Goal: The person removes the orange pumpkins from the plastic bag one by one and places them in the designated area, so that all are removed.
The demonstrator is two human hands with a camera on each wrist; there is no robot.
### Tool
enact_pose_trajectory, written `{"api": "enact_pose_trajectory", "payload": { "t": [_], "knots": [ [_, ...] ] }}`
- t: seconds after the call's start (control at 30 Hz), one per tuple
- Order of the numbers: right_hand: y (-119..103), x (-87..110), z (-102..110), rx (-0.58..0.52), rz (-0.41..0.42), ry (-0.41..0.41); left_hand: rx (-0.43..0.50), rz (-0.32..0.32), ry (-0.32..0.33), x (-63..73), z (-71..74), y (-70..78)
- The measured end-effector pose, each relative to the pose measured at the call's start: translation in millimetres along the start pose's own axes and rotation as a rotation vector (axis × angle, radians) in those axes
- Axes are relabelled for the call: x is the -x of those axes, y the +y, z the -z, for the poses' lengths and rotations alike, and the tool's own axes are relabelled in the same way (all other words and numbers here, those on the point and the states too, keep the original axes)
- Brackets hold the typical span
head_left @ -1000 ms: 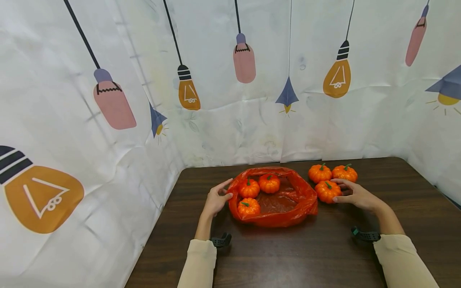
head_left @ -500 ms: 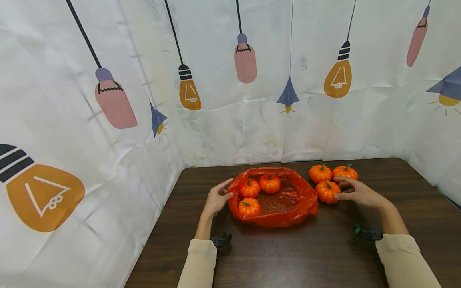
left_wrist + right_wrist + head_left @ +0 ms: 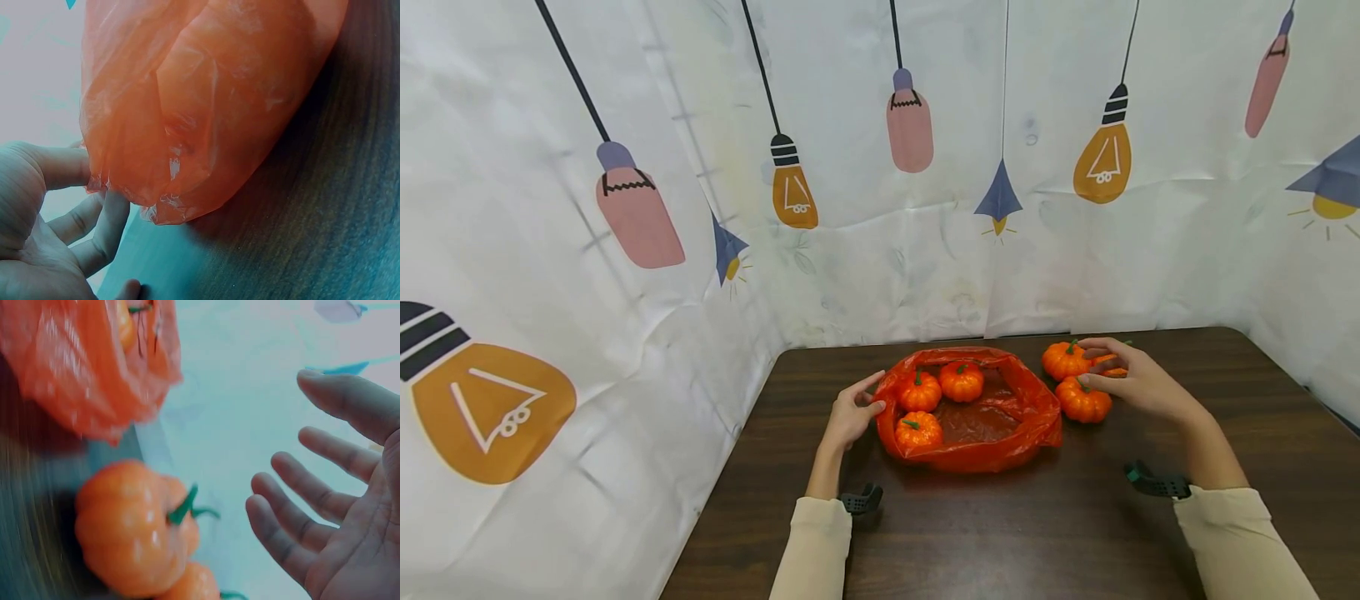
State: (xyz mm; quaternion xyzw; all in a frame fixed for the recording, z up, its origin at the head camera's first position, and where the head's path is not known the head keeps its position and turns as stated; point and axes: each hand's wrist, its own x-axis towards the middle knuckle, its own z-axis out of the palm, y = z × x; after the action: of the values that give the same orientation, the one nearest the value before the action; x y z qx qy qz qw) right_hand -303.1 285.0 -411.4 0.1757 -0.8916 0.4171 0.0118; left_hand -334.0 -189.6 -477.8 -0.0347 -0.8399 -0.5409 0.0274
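Note:
A red plastic bag (image 3: pixel 1000 457) lies with its mouth spread open on the table. Inside it, toward the left, are three small orange pumpkins (image 3: pixel 962 382) with green stems. My left hand (image 3: pixel 847 419) pinches the bag's left edge between thumb and fingers, as the left wrist view also shows. To the right of the bag, three more pumpkins sit close together: a front pumpkin (image 3: pixel 1084 403), a back left pumpkin (image 3: pixel 1063 362) and one largely hidden behind my right hand (image 3: pixel 1153 390). That hand hovers over this group, fingers spread and holding nothing; the right wrist view shows its bare palm (image 3: pixel 362 550).
The dark wood table (image 3: pixel 1000 533) reaches a back edge just behind the bag and pumpkins. A white cloth (image 3: pixel 880 267) printed with lamps hangs behind it and along the left side. Black straps (image 3: pixel 861 500) are worn at both wrists.
My right hand has come off the front pumpkin's right side and risen up and back over the group. The left hand, the bag and the pumpkins stay where they were.

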Motion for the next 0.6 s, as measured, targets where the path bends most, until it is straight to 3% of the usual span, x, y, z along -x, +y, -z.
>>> {"api": "enact_pose_trajectory", "payload": {
  "t": [0.3,0.6],
  "knots": [
    [-32.6,-10.5,-31.2,-0.108,0.075,-0.02,0.009,-0.001,0.005,0.4,0.5,0.2],
    [-51.8,-22.5,-88.0,-0.177,0.183,-0.037,0.011,-0.004,-0.001,-0.4,0.8,-0.7]
  ]
}}
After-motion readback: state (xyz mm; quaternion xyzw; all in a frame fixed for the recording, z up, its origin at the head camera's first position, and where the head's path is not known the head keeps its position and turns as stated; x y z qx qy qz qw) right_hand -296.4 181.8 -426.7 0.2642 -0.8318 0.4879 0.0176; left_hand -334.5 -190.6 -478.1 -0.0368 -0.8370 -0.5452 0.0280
